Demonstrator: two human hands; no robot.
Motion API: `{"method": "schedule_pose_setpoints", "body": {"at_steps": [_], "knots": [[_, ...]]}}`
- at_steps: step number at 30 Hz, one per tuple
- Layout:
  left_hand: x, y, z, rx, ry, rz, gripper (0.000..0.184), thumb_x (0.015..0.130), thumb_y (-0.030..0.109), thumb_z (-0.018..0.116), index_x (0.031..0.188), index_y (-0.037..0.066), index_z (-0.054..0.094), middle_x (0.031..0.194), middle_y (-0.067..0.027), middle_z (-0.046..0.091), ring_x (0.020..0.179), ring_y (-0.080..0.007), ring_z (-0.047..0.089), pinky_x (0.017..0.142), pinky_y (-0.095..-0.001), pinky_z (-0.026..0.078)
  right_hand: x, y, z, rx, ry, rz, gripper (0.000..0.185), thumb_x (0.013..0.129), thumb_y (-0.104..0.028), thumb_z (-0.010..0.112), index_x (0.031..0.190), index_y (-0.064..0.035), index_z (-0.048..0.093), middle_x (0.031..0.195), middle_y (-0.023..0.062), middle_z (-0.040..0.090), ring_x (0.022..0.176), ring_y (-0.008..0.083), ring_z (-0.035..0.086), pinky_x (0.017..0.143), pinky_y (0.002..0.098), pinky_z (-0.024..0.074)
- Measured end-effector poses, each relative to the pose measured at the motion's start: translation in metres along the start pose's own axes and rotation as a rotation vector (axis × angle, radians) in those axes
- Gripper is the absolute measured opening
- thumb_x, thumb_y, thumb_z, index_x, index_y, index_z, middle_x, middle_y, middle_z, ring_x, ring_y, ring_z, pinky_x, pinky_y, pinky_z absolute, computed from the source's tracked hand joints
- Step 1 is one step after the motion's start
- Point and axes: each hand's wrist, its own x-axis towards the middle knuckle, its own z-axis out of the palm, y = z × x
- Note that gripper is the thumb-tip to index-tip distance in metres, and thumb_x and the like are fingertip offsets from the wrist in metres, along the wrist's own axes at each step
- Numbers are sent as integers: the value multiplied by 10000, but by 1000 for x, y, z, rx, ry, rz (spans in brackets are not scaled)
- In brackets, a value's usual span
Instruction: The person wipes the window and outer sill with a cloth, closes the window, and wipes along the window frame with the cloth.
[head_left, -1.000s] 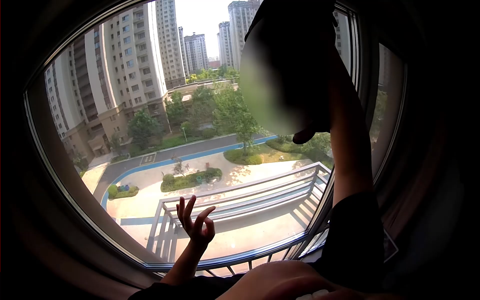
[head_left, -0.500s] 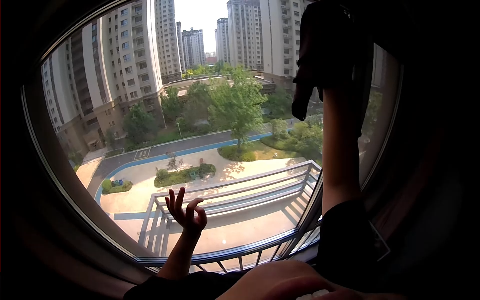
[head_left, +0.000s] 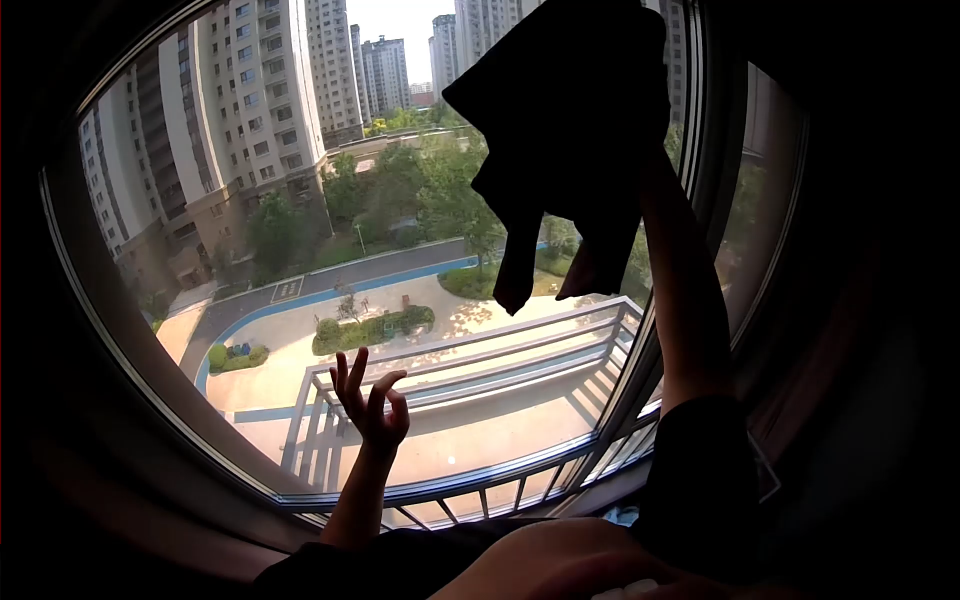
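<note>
A dark cloth, seen almost as a silhouette, hangs in loose folds against the upper right of the window glass. My right arm reaches up to it, and the right hand is lost in the black of the cloth, so its fingers do not show. Lower down, near the middle, my left hand is raised before the glass with its fingers apart and curved, holding nothing.
The window frame curves round the view, with an upright bar on the right. Beyond the glass are a metal railing, trees, a path and tall buildings. A lower row of bars runs along the bottom edge.
The cloth was bunched up at the right half a second ago; now it is spread further left and hangs lower. My right forearm leans more to the left. The left hand has barely moved.
</note>
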Motion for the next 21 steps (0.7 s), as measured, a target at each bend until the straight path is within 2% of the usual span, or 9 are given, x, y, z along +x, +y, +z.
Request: {"method": "schedule_pose_setpoints", "body": {"at_steps": [3, 6, 10, 14, 15, 17, 18, 19, 21], "knots": [[-3, -14, -28, -126, -119, -26, 447, 827, -8, 563, 1168, 215, 746, 1575, -143, 446, 1539, -418, 286, 1255, -597, 203, 2, -15, -50, -540, 63, -213, 501, 1110, -367, 420, 1466, -18, 472, 1389, 173, 576, 1251, 292, 577, 1034, 408, 501], [-3, -25, -57, 27, -131, -120, 453, 837, 18, 633, 1246, 190, 725, 1623, -220, 353, 1557, -474, 181, 1234, -637, 210, -11, -33, -64, -716, 112, -300, 517, 1094, -361, 451, 1475, -10, 454, 1398, 189, 564, 1264, 315, 565, 1046, 425, 492], [-24, -47, -58, 53, -412, -112, 829, 882, 334, 810, 1597, 264, 396, 1723, -235, 53, 1585, -473, -14, 1210, -710, 9, -69, -74, -10, -789, 128, -386, 546, 1073, -352, 493, 1486, 0, 429, 1411, 210, 547, 1280, 346, 551, 1062, 447, 479], [-28, -43, -49, 131, -447, -47, 870, 882, 478, 790, 1620, 352, 347, 1730, -213, 48, 1600, -415, -10, 1219, -658, -79, -175, -131, 78, -725, -57, -404, 583, 1053, -344, 535, 1498, 10, 405, 1424, 231, 531, 1297, 377, 536, 1079, 470, 466], [-31, -46, -46, 172, -462, -12, 900, 861, 472, 812, 1618, 287, 362, 1723, -240, 13, 1587, -464, -33, 1184, -738, -34, -213, -146, 102, -686, -150, -399, 594, 1047, -342, 545, 1501, 12, 399, 1427, 237, 527, 1301, 385, 532, 1083, 475, 462], [-33, -46, -43, 117, -426, -48, 918, 861, 458, 813, 1623, 246, 347, 1719, -246, 54, 1589, -459, 3, 1184, -735, -51, -284, -167, 134, -597, -359, -379, 615, 1037, -338, 566, 1506, 18, 387, 1434, 247, 518, 1309, 401, 525, 1091, 486, 456], [-42, -53, -43, 85, -408, -27, 904, 869, 427, 811, 1611, 190, 352, 1683, -256, 180, 1568, -462, 140, 1203, -721, 70, -320, -176, 145, -544, -469, -362, 627, 1032, -336, 577, 1509, 20, 381, 1437, 253, 514, 1313, 409, 521, 1095, 492, 453], [-51, -61, -40, -14, -486, -130, 836, 861, 361, 827, 1557, 134, 425, 1555, -259, 411, 1440, -430, 418, 1153, -631, 343, -349, -186, 145, -498, -566, -345, 639, 1026, -334, 587, 1512, 23, 375, 1440, 258, 510, 1317, 416, 517, 1099, 498, 449], [-63, -76, -42, -158, -720, -291, 774, 847, 301, 842, 1494, 72, 484, 1395, -234, 577, 1256, -378, 599, 1001, -505, 523, -385, -197, 135, -391, -723, -306, 663, 1016, -329, 608, 1518, 28, 363, 1447, 268, 502, 1326, 432, 510, 1107, 509, 443]]}}
